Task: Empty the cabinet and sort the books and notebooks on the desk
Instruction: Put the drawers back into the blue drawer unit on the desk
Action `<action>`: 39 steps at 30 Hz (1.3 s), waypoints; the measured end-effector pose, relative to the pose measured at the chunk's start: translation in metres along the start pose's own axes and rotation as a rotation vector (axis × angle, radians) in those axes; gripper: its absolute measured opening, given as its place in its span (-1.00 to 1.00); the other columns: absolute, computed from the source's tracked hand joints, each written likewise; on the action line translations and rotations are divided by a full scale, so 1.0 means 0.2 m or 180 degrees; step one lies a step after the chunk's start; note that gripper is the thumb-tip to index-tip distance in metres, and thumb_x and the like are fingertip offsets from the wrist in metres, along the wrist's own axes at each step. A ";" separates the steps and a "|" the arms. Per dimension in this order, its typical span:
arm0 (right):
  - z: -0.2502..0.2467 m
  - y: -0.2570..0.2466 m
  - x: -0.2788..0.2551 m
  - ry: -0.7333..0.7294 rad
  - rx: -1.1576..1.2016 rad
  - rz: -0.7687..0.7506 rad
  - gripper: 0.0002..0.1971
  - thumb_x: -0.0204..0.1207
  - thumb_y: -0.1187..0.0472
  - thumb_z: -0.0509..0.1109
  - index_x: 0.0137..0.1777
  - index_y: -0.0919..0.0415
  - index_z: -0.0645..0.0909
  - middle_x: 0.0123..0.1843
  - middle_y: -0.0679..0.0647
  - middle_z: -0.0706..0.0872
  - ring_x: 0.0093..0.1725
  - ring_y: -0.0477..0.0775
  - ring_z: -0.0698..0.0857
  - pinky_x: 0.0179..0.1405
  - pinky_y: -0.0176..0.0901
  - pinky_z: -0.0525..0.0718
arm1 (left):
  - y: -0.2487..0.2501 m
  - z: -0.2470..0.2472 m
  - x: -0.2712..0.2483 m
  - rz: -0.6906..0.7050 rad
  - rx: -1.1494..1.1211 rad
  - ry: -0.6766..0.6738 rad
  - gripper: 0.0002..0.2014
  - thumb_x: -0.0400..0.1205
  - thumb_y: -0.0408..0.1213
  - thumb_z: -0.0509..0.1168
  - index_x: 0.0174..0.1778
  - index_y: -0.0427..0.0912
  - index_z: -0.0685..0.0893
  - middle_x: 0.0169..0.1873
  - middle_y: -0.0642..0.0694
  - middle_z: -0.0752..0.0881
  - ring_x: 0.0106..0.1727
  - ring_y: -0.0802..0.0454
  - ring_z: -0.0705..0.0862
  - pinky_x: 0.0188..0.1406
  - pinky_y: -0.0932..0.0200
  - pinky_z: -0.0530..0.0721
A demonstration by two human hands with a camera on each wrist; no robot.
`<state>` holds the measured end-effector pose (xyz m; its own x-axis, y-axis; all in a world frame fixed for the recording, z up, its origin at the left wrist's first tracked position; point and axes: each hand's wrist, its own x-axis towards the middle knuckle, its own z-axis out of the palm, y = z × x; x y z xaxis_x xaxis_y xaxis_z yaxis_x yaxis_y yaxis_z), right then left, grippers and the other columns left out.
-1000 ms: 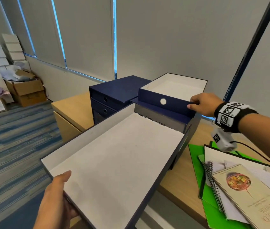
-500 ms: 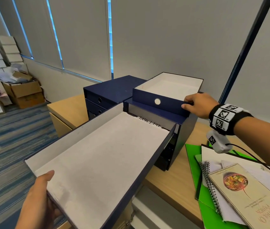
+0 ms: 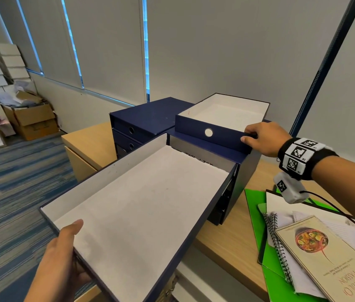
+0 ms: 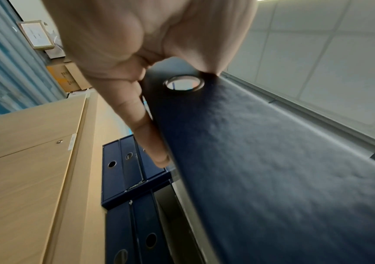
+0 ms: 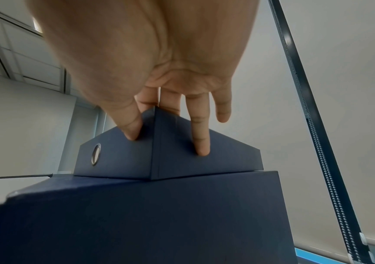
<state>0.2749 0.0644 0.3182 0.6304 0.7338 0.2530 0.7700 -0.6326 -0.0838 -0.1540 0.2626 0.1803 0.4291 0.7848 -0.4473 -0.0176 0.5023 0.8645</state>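
Observation:
A dark blue cabinet (image 3: 244,184) stands on the desk (image 3: 226,240). One large drawer (image 3: 141,205) with a bare white lining is drawn far out of it towards me, its back end at the cabinet's opening. My left hand (image 3: 63,253) grips the drawer's front wall (image 4: 272,160), thumb inside, fingers underneath. A second bare drawer (image 3: 226,114) sits on top of the cabinet (image 5: 159,214). My right hand (image 3: 263,138) pinches that drawer's near right corner (image 5: 182,160). A printed sheet (image 3: 196,159) shows inside the cabinet behind the drawn drawer.
A second blue cabinet (image 3: 148,118) stands just left of the first. On the desk at right lie a green folder (image 3: 257,205), a spiral notebook (image 3: 278,243) and a cookbook (image 3: 324,258). Cardboard boxes (image 3: 30,120) sit on the floor at far left.
The large drawer has slid further out of the cabinet towards me in my left hand. My right hand has kept its hold on the top drawer's corner.

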 end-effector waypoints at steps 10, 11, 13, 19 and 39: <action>0.00 0.00 0.00 0.0019 -0.0036 -0.0048 -0.77 0.66 0.00 0.27 -0.04 0.13 0.65 -0.23 0.03 0.66 -0.19 0.08 0.60 -0.21 -0.18 0.44 | 0.16 -0.08 -0.04 0.0203 0.0563 -0.0495 -0.49 0.48 0.25 0.34 0.21 0.00 0.67 0.22 -0.29 0.74 -0.03 -0.24 0.77 0.05 -0.29 0.73; 0.00 0.00 0.00 0.0017 -0.0036 -0.0055 -0.77 0.66 0.00 0.27 -0.04 0.13 0.65 -0.23 0.04 0.67 -0.20 0.08 0.60 -0.22 -0.18 0.44 | 0.18 -0.08 -0.05 0.0191 0.0602 -0.0544 -0.53 0.53 0.23 0.30 0.20 -0.03 0.67 0.17 -0.30 0.76 -0.07 -0.23 0.78 0.00 -0.26 0.75; 0.00 0.00 0.00 0.0019 -0.0050 -0.0056 -0.76 0.66 -0.01 0.27 -0.04 0.13 0.65 -0.21 0.07 0.70 -0.19 0.08 0.60 -0.22 -0.17 0.45 | 0.22 -0.05 -0.08 0.0203 0.0597 -0.0529 -0.61 0.61 0.16 0.24 0.16 -0.03 0.67 -0.03 -0.29 0.81 -0.21 -0.20 0.78 -0.17 -0.15 0.79; 0.00 0.00 -0.01 0.0053 -0.0024 -0.0024 -0.75 0.66 -0.02 0.27 0.00 0.13 0.66 -0.18 0.06 0.69 -0.14 0.12 0.62 -0.18 -0.13 0.51 | 0.29 0.04 -0.18 0.0530 0.0292 -0.0454 -0.80 0.70 -0.01 0.13 0.09 0.05 0.60 -0.36 -0.03 0.84 -0.47 0.04 0.76 -0.47 0.04 0.73; 0.03 0.02 -0.01 0.0126 -0.0004 -0.0050 -0.78 0.67 0.01 0.26 0.05 0.14 0.62 -0.16 0.09 0.66 -0.16 0.13 0.58 -0.17 -0.13 0.47 | 0.08 0.09 -0.06 0.0491 -0.0345 -0.0515 -0.61 0.72 0.06 0.09 0.37 0.02 0.61 0.11 -0.10 0.80 0.07 -0.09 0.71 -0.10 -0.05 0.59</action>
<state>0.2771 0.0615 0.3118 0.6139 0.7332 0.2923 0.7795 -0.6215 -0.0782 -0.1436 0.2543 0.2043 0.5526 0.7913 -0.2617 -0.1873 0.4239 0.8861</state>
